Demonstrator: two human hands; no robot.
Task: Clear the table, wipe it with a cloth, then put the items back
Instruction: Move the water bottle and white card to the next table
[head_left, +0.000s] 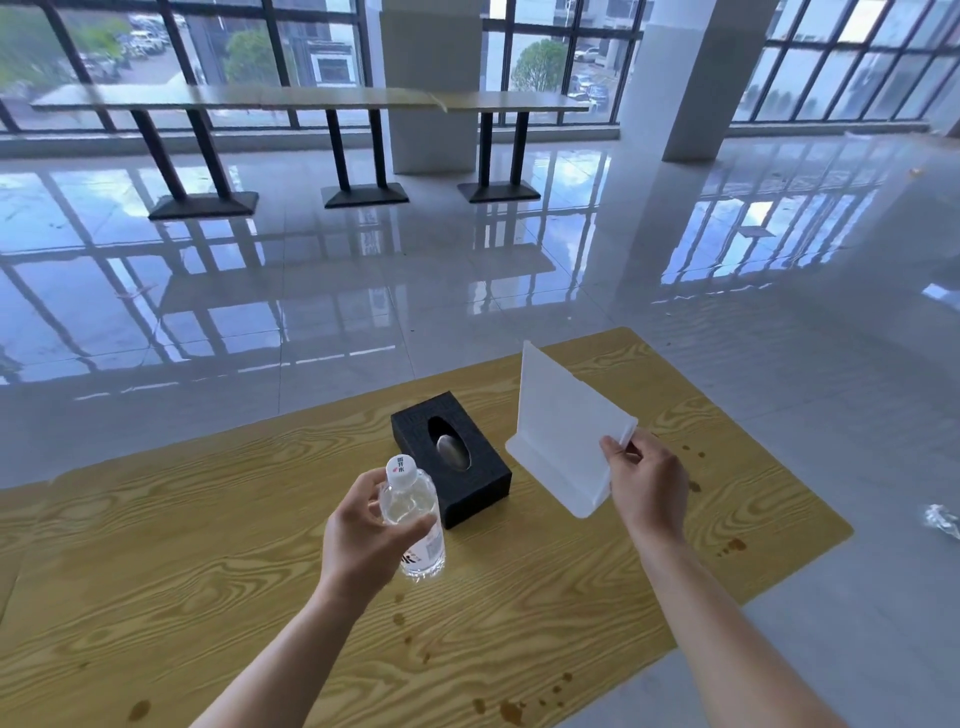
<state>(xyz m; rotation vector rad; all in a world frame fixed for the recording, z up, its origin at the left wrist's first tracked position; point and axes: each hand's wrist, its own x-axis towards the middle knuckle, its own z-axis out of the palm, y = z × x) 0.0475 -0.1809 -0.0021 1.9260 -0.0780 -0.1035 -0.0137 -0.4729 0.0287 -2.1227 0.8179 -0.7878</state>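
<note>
A wooden table (182, 545) with brown stains fills the lower view. My left hand (363, 535) is wrapped around a clear water bottle (415, 512) with a white cap, standing upright near the table's middle. Just behind it lies a black tissue box (478, 488) with an oval slot on top. My right hand (644, 483) pinches the near corner of a white acrylic sign stand (561, 431), which is tilted, its base about level with the tabletop. No cloth is in view.
Brown spill marks (511, 709) dot the table's near right part and right side. The table's right edge (810, 561) runs diagonally. A crumpled clear wrapper (943, 519) lies on the glossy tiled floor at right. A long bar table (311, 98) stands by the windows.
</note>
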